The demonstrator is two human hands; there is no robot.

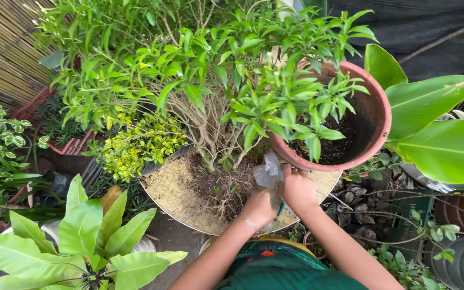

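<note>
Gripping a clear plastic bag (pixel 268 174) w/ both hands: left hand (pixel 257 208) fisted low on it, right hand (pixel 298 188) pinching higher, a green-handled tool (pixel 280 209) between them. Bag sits over the bare root ball (pixel 222 188) on the round woven tray (pixel 174 196), beside the terracotta pot (pixel 374 115). I'd keep the pull slow, roots supported.

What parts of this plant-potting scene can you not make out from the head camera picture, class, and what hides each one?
- Object gripped between left hand and right hand: head view, covered by fingers and grey plastic.
- Terracotta pot soil: partly screened by leaves.
- Round tray: far edge hidden by foliage.
- Fern: cut off by the bottom edge.
</note>
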